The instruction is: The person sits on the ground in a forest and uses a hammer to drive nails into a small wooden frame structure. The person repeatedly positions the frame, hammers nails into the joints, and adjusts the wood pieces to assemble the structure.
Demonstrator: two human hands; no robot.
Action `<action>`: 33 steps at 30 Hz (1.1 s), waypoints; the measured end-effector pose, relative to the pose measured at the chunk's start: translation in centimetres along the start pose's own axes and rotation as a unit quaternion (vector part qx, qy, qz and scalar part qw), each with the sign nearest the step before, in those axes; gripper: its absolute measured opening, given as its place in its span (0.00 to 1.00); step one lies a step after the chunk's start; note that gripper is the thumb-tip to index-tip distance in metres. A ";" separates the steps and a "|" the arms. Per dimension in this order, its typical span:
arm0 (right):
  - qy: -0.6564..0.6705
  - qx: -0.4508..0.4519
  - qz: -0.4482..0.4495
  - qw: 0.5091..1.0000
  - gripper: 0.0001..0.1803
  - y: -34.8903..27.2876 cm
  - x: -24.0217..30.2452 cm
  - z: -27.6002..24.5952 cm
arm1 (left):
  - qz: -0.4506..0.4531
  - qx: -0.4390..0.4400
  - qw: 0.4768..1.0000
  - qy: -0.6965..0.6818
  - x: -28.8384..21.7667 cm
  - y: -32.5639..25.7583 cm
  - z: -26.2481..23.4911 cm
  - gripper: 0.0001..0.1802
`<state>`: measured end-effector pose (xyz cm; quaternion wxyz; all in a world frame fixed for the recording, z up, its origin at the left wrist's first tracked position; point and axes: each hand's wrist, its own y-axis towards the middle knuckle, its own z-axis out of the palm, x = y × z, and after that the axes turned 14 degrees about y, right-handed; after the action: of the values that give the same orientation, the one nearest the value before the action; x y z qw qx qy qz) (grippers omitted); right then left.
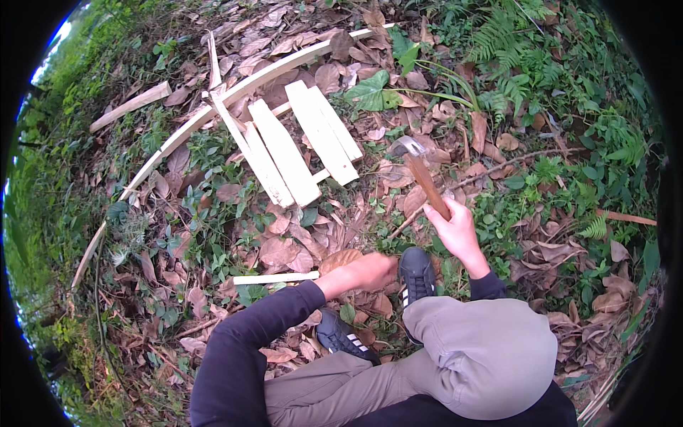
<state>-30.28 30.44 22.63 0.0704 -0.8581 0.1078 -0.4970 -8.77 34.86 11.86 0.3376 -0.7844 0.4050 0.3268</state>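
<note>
My right hand [455,226] is closed round the brown wooden handle of a hammer [428,188], whose metal head points up and away over the leaves. Lower and to the left, my left hand [373,272] is curled and slightly blurred beside the toe of a dark shoe [417,274]. Whatever its fingers may hold is hidden. A short pale wood strip [276,278] lies on the ground left of that hand. Farther off, several pale boards [285,153] lie side by side, tilted, across a thin wooden crosspiece [321,175].
A long pale wood strip [174,141] runs across the far left, with a shorter wood piece [131,107] beyond it. A thin branch [491,171] lies to the right. Dry leaves, ferns [509,57] and low plants cover the ground. Rounded grey cloth [491,356] fills the near right.
</note>
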 end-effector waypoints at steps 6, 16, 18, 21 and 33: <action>0.090 0.078 0.016 0.993 0.18 5.4 -2.0 4.6 | -0.250 -0.427 0.864 -0.092 7.1 2.1 -6.3 0.11; 0.184 0.139 0.110 0.967 0.17 7.7 -4.6 5.9 | -0.283 -0.510 0.812 -0.025 12.8 3.2 -10.5 0.08; 0.185 0.133 0.116 0.967 0.17 8.0 -5.0 5.8 | -0.266 -0.498 0.825 -0.008 12.9 3.7 -10.3 0.08; 0.161 0.130 0.111 0.972 0.17 8.5 -5.4 6.0 | -0.261 -0.492 0.830 0.021 12.6 4.2 -10.0 0.08; 0.202 0.124 0.114 0.965 0.17 5.9 -5.9 6.8 | -0.247 -0.555 0.795 0.012 13.5 3.6 -9.7 0.08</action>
<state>-27.93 26.34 12.98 0.2095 -0.7064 0.1544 -0.6583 -3.36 19.93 5.75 -0.0912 -0.9143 -0.0489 0.3916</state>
